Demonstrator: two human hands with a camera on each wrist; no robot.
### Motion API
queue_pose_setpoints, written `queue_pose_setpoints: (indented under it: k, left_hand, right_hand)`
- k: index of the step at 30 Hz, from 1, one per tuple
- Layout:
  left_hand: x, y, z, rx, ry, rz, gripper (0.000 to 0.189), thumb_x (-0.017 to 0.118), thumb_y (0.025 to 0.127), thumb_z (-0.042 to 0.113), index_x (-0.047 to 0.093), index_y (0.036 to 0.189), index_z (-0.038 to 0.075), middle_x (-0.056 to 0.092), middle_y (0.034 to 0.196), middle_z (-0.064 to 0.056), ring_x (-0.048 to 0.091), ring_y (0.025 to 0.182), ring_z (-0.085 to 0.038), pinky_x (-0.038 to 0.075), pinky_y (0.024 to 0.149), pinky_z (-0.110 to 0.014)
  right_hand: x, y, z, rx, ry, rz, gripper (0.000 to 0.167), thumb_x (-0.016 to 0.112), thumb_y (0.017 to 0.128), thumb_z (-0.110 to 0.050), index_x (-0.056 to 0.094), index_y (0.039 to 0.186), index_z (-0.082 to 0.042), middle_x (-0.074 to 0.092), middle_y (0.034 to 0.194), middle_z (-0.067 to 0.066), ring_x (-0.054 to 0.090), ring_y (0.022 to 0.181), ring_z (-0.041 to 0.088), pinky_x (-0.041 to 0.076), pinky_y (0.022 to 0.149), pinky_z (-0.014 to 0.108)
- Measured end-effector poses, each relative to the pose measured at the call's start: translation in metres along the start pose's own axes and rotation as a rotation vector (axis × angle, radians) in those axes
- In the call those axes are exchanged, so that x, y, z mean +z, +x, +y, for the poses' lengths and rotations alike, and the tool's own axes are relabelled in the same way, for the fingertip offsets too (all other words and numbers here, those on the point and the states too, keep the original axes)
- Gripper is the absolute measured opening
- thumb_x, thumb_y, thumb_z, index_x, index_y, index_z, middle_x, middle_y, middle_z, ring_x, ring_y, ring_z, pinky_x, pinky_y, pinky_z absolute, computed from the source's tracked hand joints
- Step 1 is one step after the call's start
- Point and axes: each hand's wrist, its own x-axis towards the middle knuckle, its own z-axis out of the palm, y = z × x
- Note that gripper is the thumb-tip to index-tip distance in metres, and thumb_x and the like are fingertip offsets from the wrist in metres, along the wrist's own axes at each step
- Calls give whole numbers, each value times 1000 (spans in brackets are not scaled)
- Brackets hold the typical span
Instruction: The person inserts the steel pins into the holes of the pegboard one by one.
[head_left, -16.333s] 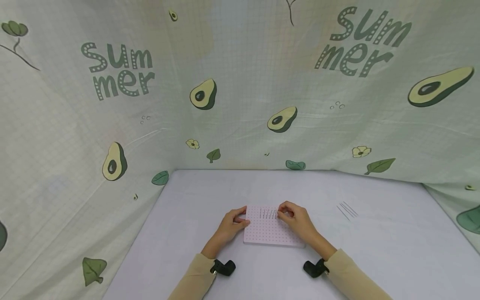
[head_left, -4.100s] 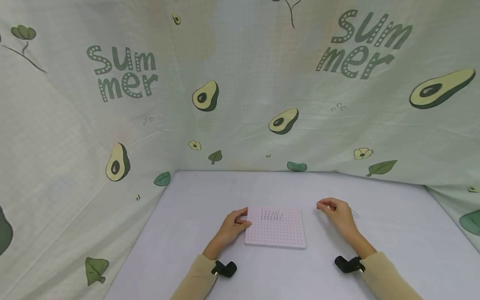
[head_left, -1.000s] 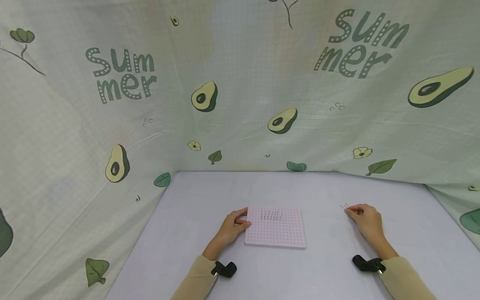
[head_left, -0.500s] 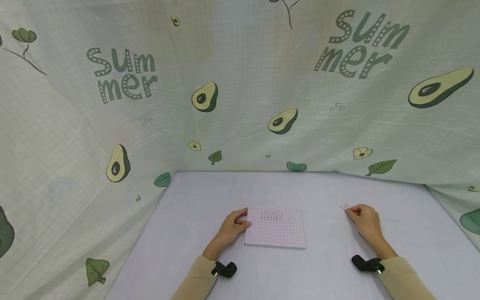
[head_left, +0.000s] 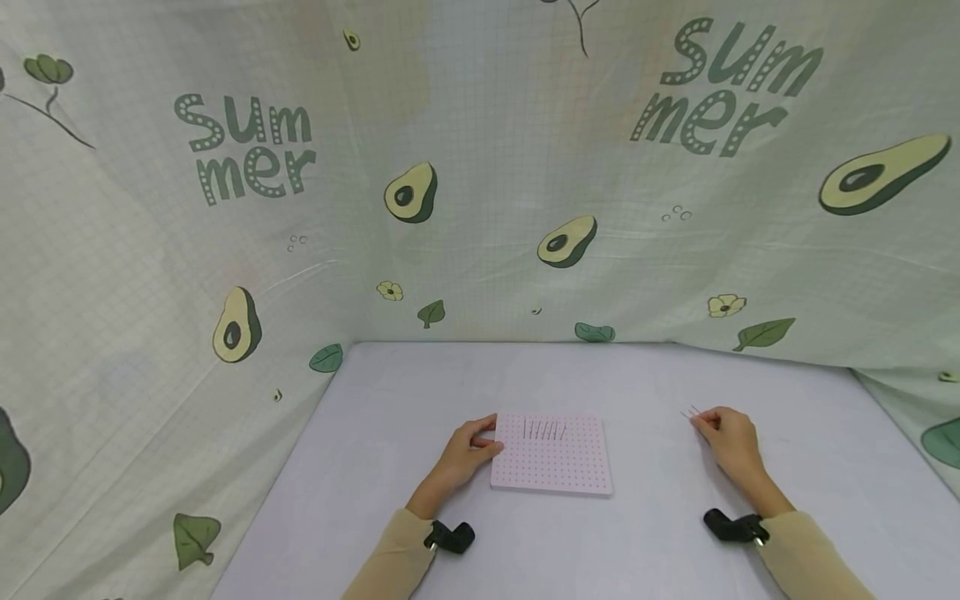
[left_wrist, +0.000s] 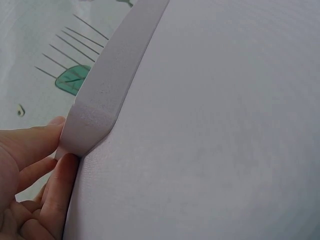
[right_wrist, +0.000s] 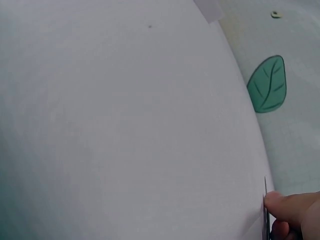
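Observation:
A pale pink pegboard (head_left: 551, 467) with rows of small holes lies on the table. Several thin metal pins (head_left: 544, 430) stand in a row near its far side, also seen sticking up past the board edge in the left wrist view. My left hand (head_left: 456, 457) holds the board's left edge, thumb (left_wrist: 37, 145) and fingers at its corner. To the right of the board, my right hand (head_left: 731, 442) pinches a thin metal pin (right_wrist: 265, 186) between thumb and fingers, low over the table. Tips of two pins (head_left: 690, 412) show beyond the fingertips; the rest is hidden.
The table (head_left: 420, 383) has a white cloth. A hanging cloth (head_left: 480, 167) printed with avocados and leaves stands behind it and along the left side. Black wrist cameras (head_left: 452, 537) are strapped to both forearms.
Earlier my right hand was at the board's pin row; it has since moved right to the loose pins and stayed there this last second. My left hand has kept its hold.

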Motion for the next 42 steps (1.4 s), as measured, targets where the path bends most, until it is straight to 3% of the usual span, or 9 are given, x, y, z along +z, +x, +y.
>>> queue_pose_setpoints:
  k: [10,23,28,37,42]
  left_hand:
    - [0,-2,3,5,-49,10,55,72,91,9,51,140,-6,58,128,-20,61,99,-29,47,79,-25]
    - [0,0,-1,-19,18,-3,55,71,93,14,52,142,-1,58,128,-16,60,98,-19,47,79,-24]
    - [0,0,-1,-24,16,-6,55,71,93,14,52,143,0,58,128,-16,60,98,-20,47,79,-24]
    - [1,0,-3,-28,14,-2,56,72,93,15,52,143,0,58,129,-15,60,99,-21,47,79,-24]
    - [1,0,-2,-24,8,-1,55,71,93,14,51,143,0,58,129,-16,60,100,-22,47,79,-24]
  right_hand:
    - [-1,-1,-5,-13,17,8,18,63,96,-2,63,92,16,63,78,19,53,70,24,40,57,28]
    - [1,-2,-16,-25,79,-4,22,48,104,-4,54,102,17,57,84,22,48,73,22,38,60,26]
    - [3,-4,-19,-76,86,27,18,46,103,-1,51,102,16,56,82,20,48,72,23,37,61,25]
    - [4,-4,-30,-92,158,66,13,49,98,-4,54,99,9,55,81,11,43,70,1,35,61,17]
    - [5,-4,-37,-95,181,62,12,52,97,-3,55,97,8,55,80,11,42,70,-1,34,60,15]
